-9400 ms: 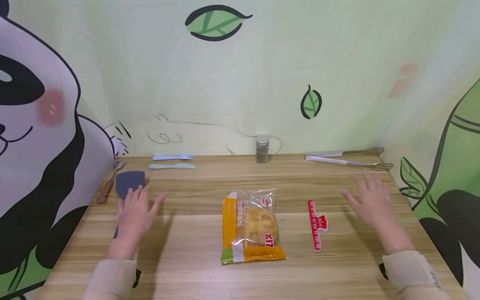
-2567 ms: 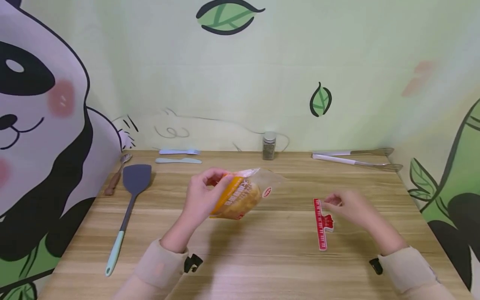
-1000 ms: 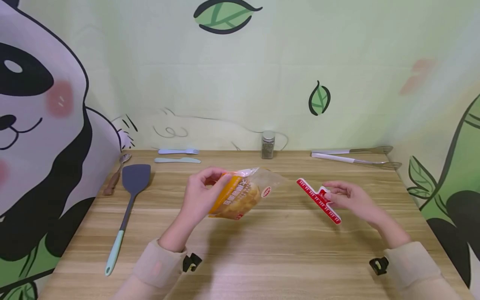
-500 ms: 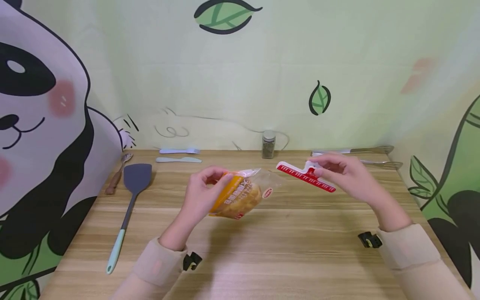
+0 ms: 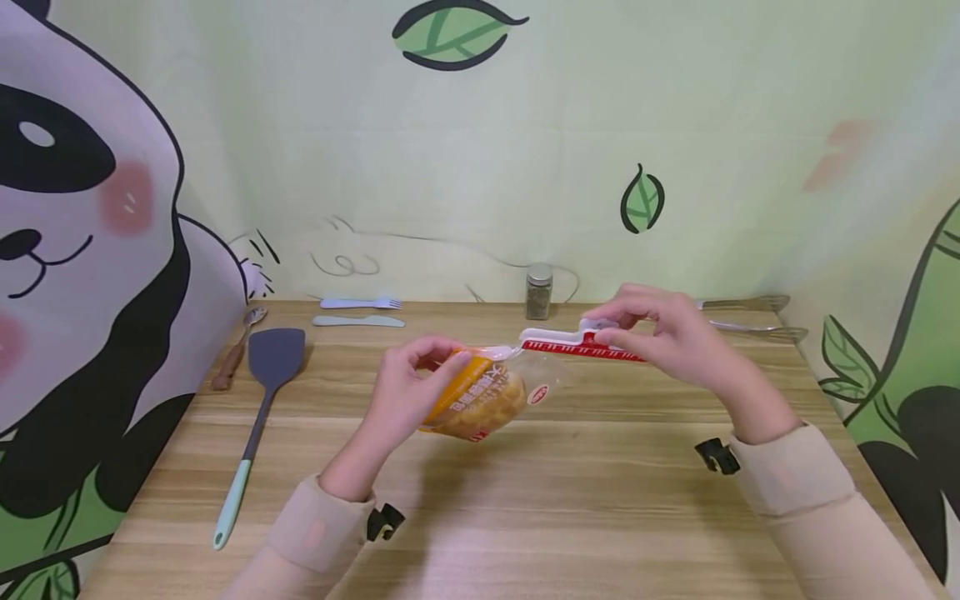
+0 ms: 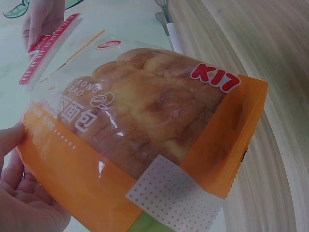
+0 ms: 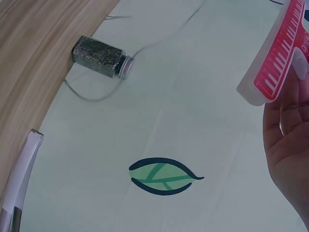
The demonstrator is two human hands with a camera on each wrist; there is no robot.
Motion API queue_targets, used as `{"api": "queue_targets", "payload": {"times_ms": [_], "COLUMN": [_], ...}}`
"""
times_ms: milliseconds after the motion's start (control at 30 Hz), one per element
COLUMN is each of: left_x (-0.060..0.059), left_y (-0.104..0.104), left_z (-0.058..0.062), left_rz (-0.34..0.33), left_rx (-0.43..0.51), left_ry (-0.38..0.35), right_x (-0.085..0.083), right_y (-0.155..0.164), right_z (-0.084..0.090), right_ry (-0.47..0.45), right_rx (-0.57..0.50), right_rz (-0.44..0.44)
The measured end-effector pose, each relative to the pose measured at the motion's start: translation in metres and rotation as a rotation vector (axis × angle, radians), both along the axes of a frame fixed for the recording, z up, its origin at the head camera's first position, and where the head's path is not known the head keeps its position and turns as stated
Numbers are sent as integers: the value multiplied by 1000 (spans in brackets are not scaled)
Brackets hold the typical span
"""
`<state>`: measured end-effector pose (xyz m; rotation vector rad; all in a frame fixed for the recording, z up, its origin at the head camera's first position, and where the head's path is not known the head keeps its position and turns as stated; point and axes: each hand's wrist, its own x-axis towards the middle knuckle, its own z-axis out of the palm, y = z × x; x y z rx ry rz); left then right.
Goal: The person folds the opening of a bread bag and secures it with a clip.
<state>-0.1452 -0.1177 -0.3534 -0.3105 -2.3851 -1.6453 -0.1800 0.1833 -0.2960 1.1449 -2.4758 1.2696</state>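
Note:
My left hand [image 5: 405, 392] grips a packaged bun [image 5: 480, 396] in an orange and clear wrapper, tilted above the wooden table [image 5: 525, 517]. The left wrist view shows the bun wrapper [image 6: 145, 125] close up, with my thumb at its lower left. My right hand [image 5: 667, 337] pinches a red and white bag clip [image 5: 577, 343] marked like a ruler, held level just above the wrapper's clear top edge. In the right wrist view the clip [image 7: 282, 53] lies against my fingers [image 7: 289, 140].
A grey spatula [image 5: 258, 392] and a wooden-handled spoon [image 5: 232, 358] lie at the left. A pale fork [image 5: 360, 302] and knife [image 5: 358, 321] lie at the back. A spice jar [image 5: 538, 292] stands by the wall. Metal tongs [image 5: 750, 317] lie behind my right hand.
My right hand picked the clip up off the table and carried it left and up to the top edge of the wrapper. My left hand kept the bun raised and still.

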Motion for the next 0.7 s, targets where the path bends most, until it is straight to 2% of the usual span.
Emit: {"api": "queue_targets", "payload": {"times_ms": [133, 400, 533, 700], "left_x": [11, 12, 11, -1], "left_y": [4, 6, 8, 5], "left_z": [19, 21, 20, -2], "left_rz": [-14, -43, -53, -48], "left_rx": [-14, -10, -16, -11], "left_ry": [3, 31, 22, 9], "right_x": [-1, -3, -3, -2], "right_y": [-3, -8, -11, -14], "right_z": [3, 3, 5, 5], "right_ry": [7, 19, 21, 18], "right_rx": [4, 6, 18, 28], "right_rz": [33, 93, 94, 103]}}
